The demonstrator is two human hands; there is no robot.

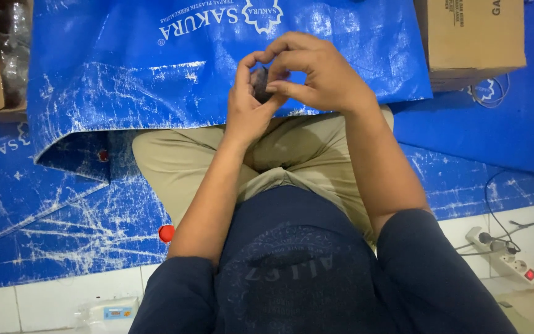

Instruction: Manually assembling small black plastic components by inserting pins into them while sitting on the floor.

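now | left hand (246, 105) cups dark object (259, 83) | right hand (316, 74) pinches it

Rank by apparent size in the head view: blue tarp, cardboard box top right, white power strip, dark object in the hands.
1. blue tarp
2. cardboard box, cut off by the frame
3. white power strip
4. small dark object, mostly hidden between left hand and right hand; its rank against the strip is unsure.

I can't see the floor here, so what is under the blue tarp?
White floor tiles show at the near edge of the blue tarp. Farther in, the sheet covers the floor, so nothing else beneath it can be seen.
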